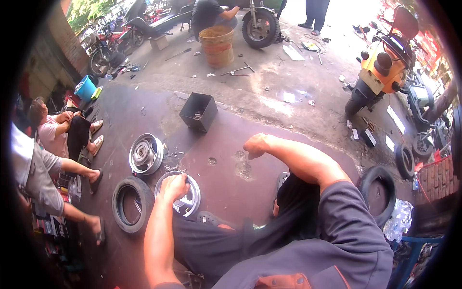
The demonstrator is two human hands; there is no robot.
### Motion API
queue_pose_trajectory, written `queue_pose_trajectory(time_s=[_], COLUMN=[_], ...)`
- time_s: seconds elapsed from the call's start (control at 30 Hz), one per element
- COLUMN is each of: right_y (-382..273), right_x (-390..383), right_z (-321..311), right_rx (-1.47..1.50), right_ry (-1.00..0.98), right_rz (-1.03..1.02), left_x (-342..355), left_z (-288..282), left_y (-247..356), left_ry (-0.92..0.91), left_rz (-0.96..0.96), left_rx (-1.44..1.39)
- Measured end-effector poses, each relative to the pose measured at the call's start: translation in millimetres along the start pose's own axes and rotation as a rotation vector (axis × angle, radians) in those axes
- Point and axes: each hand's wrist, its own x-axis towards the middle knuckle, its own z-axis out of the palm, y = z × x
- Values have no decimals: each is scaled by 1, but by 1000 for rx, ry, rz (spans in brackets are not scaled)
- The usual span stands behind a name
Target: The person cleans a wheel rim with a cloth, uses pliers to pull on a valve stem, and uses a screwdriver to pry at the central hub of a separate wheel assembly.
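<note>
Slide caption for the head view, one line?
Left hand at a silver wheel rim beside a black tire, right hand held out over the brown floor.

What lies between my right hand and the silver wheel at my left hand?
In the head view, brown floor with a rough patch lies between your right hand and that silver wheel.

The person wears a dark grey short-sleeved shirt (346,236) with orange-red trim (281,282) and round buttons (300,278), black trousers (204,241), dark clogs (208,218).
</note>
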Motion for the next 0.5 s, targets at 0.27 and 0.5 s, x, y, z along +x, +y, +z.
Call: queue_pose_trajectory(time_s=[0.27,0.5], right_y=[2,-7], right_x=[8,4], right_z=[2,-3], right_rx=[-13,11], right_ry=[47,49], right_rz=[7,-20], left_x=[3,-5], left_z=[6,2], left_y=[-5,-5], left_ry=[85,36], left_rz=[56,10], left_rx=[2,-12])
